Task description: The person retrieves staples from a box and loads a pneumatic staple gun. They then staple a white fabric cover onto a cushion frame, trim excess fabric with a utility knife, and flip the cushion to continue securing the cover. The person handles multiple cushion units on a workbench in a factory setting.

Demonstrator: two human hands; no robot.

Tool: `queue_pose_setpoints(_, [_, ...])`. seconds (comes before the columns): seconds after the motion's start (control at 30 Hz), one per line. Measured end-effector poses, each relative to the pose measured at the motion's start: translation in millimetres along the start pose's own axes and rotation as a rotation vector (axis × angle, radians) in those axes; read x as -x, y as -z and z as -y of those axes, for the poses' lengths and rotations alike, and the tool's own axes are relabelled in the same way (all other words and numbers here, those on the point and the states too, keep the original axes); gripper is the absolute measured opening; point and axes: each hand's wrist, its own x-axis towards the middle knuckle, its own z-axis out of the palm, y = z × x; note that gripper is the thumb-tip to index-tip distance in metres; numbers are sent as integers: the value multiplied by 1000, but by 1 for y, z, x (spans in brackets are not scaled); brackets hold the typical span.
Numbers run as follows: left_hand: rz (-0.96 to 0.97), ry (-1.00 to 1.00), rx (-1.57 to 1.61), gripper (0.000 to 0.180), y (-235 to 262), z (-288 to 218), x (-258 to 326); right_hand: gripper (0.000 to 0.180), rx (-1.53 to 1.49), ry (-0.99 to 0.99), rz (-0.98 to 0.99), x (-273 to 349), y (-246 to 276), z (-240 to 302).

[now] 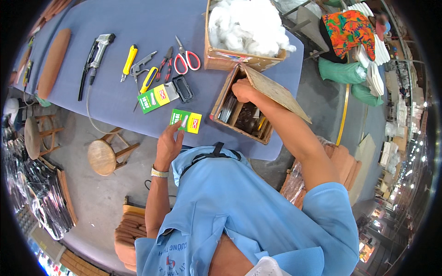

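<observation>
My left hand (169, 143) is at the table's near edge, fingers stretched out and touching the lower left of a green and yellow cardboard packet (191, 121). My right hand (244, 90) reaches into a wooden box (221, 122) under its raised lid (274, 87). Its fingers are curled, and whatever they hold is hidden. Inside that box are metallic pieces (227, 108) and dark brown contents (247, 116). A second green and yellow packet (151, 102) lies farther left, beside an open black case (183, 88).
On the blue table (124, 20) lie a staple gun (97, 55), a yellow cutter (130, 60), an air blow gun (143, 63), pliers (165, 64) and red-handled scissors (185, 59). A carton (221, 57) of white stuffing stands behind the wooden box. A stool (103, 156) is left; another person (350, 32) is far right.
</observation>
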Motion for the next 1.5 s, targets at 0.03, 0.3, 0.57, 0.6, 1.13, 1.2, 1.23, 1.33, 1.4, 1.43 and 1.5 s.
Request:
queue_pose_setpoints(0.03, [-15,32,-12,35,3,-2,-2,18,53,15,35,-4,1,3])
queue_pose_setpoints(0.3, [-232,104,-76,33,18,41,-11,26,-193,-177,386,20,173,40])
queue_pose_setpoints(0.57, [-293,125,-127,44,44,44,-20,30,-279,-182,322,37,182,38])
queue_pose_setpoints(0.6, [-309,87,-221,48,47,47,-24,30,-270,-209,336,35,182,42])
queue_pose_setpoints(1.13, [-308,-71,-626,76,17,30,-58,32,-282,-225,365,26,166,37])
queue_pose_setpoints(1.2, [-93,-175,-573,75,7,27,-41,32,-280,-219,409,22,167,40])
queue_pose_setpoints(1.23, [27,-224,-564,76,4,17,-34,32,-283,-210,424,21,170,38])
queue_pose_setpoints(1.33, [159,-269,-623,81,-15,8,-25,33,-271,-212,494,18,175,36])
queue_pose_setpoints(1.4, [110,-290,-671,83,-25,15,-23,33,-267,-224,504,16,176,36])
queue_pose_setpoints(1.43, [98,-268,-673,85,-28,15,-24,33,-270,-230,499,16,173,36])
queue_pose_setpoints(1.5, [74,-222,-677,88,-31,16,-25,34,-273,-240,490,16,168,36])
